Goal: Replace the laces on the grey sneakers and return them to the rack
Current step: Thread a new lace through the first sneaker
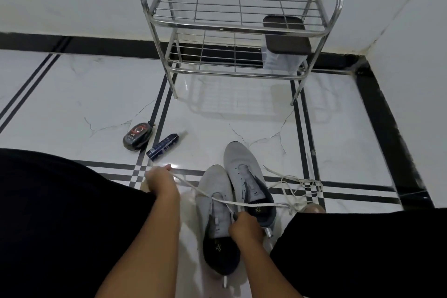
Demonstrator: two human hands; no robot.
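Note:
Two grey sneakers stand side by side on the floor between my knees. The left sneaker is the nearer one; the right sneaker sits slightly farther away. A white lace runs through the left sneaker's front eyelets. My left hand pinches one end of this lace and holds it out to the left. My right hand grips the other part of the lace over the left sneaker's tongue. A loose white lace lies tangled on the floor to the right. The metal rack stands ahead against the wall.
A dark-lidded box sits on the rack's lower shelf at the right. A round black polish sponge case and a dark blue box lie on the tiles to the left. My black-clad legs flank the shoes.

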